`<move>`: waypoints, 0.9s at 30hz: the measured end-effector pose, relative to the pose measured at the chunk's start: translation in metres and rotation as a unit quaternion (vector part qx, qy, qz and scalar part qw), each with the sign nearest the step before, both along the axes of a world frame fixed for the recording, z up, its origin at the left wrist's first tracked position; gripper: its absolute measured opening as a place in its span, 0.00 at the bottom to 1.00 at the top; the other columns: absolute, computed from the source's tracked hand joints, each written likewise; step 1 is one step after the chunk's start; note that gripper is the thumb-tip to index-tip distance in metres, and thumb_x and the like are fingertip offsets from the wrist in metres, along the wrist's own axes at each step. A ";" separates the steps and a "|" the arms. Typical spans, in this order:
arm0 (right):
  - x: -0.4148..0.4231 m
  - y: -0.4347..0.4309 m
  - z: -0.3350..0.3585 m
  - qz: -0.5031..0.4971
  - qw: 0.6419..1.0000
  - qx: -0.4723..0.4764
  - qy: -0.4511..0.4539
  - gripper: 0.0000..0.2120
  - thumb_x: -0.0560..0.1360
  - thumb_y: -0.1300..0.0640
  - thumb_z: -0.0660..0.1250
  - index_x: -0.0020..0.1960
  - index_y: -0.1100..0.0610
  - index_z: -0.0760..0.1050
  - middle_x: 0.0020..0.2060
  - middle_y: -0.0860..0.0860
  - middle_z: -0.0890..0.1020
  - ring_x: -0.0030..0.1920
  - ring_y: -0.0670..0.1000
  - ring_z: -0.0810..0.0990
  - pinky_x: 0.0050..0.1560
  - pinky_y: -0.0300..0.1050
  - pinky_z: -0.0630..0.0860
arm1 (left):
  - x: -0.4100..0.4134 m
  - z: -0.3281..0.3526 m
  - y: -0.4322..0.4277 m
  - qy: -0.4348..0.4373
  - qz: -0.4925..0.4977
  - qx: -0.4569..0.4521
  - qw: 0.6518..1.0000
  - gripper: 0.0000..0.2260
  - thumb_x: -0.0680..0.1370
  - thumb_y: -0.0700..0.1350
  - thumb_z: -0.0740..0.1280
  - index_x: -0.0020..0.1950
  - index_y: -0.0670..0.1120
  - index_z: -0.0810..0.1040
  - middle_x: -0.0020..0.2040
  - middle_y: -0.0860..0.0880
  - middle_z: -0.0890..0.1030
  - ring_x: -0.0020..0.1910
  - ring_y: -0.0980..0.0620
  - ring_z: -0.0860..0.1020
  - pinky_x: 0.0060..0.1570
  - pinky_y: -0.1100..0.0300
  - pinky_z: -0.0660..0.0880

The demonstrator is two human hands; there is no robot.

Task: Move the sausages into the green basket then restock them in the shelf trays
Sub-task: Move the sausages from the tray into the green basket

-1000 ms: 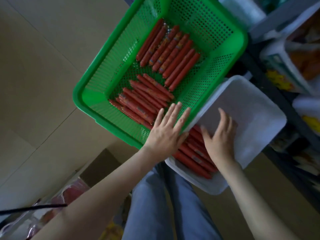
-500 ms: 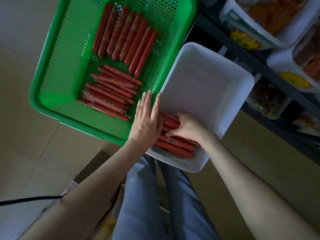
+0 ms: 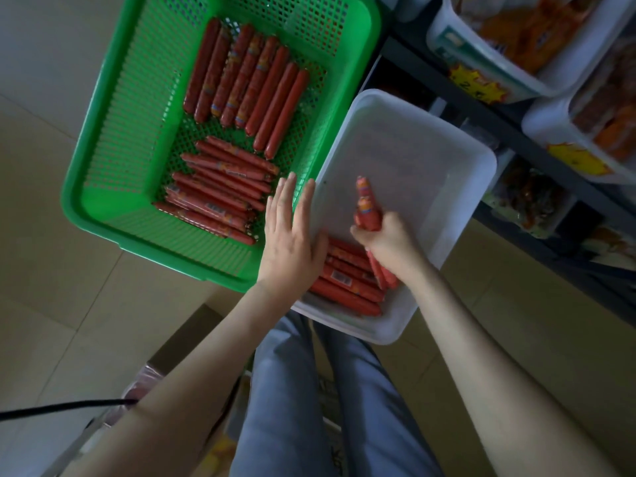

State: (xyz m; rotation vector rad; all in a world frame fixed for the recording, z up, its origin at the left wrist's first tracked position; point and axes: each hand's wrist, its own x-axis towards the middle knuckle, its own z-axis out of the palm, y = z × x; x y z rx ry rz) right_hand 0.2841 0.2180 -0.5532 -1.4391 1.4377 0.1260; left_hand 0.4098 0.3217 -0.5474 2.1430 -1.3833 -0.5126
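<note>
1. Green perforated plastic basket [image 3: 99, 215]: sits at the left, its right wall just beside the tray. Judged purpose: a short transfer path.
2. Red film-wrapped sausages [image 3: 247, 84]: most already lie in the basket. A parallel row occupies the far end, and a looser pile [image 3: 216, 194] the near end. Each is long, slim and glossy, with a printed label band.
3. Left hand [image 3: 292, 235]: fingers straight, grip apart, holding nothing. It lies over the line where basket and tray meet, probably to steady the tray.
4. White rectangular plastic tray [image 3: 440, 156]: its far part is bare. A small remainder of sausages [image 3: 344, 287] lies flat at the near end, partly under the hands.
5. Right hand [image 3: 389, 246]: grip clamped round a bundle [image 3: 367, 204] of several sausages, tilted on end above the tray floor. Taking several at once reduces the number of trips. The count cannot be told.
6. Dark shelf [image 3: 509, 129]: at the right, carrying white bins of orange packets. Restocking is judged not yet begun.
</note>
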 end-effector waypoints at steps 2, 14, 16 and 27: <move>-0.001 -0.012 0.023 -0.123 0.984 0.076 -0.103 0.08 0.73 0.64 0.69 0.42 0.54 0.73 0.30 0.50 0.78 0.31 0.50 0.77 0.37 0.42 0.74 | -0.001 0.014 -0.010 0.037 0.013 -0.038 0.999 0.22 0.73 0.41 0.63 0.67 0.36 0.71 0.66 0.34 0.70 0.65 0.39 0.68 0.68 0.53 0.60; 0.052 -0.034 0.074 -0.261 0.868 0.217 -0.362 0.09 0.77 0.65 0.61 0.55 0.61 0.75 0.50 0.57 0.83 0.55 0.55 0.81 0.50 0.44 0.79 | 0.021 0.056 -0.046 0.530 0.012 0.198 0.824 0.08 0.79 0.42 0.66 0.52 0.37 0.76 0.41 0.42 0.78 0.29 0.57 0.72 0.28 0.68 0.69; 0.061 -0.034 0.070 -0.262 0.863 0.235 -0.361 0.10 0.77 0.65 0.60 0.57 0.61 0.74 0.52 0.58 0.82 0.55 0.54 0.81 0.49 0.45 0.80 | 0.033 0.058 -0.042 0.566 0.025 0.193 0.801 0.04 0.79 0.39 0.65 0.51 0.39 0.75 0.42 0.40 0.77 0.34 0.52 0.74 0.31 0.65 0.72; 0.120 -0.030 0.052 -0.176 0.918 0.208 -0.288 0.04 0.76 0.63 0.65 0.43 0.59 0.76 0.37 0.57 0.80 0.37 0.55 0.81 0.41 0.50 0.80 | 0.103 0.045 -0.028 0.580 0.061 0.201 0.787 0.06 0.81 0.45 0.62 0.51 0.45 0.77 0.48 0.44 0.83 0.46 0.51 0.80 0.60 0.44 0.74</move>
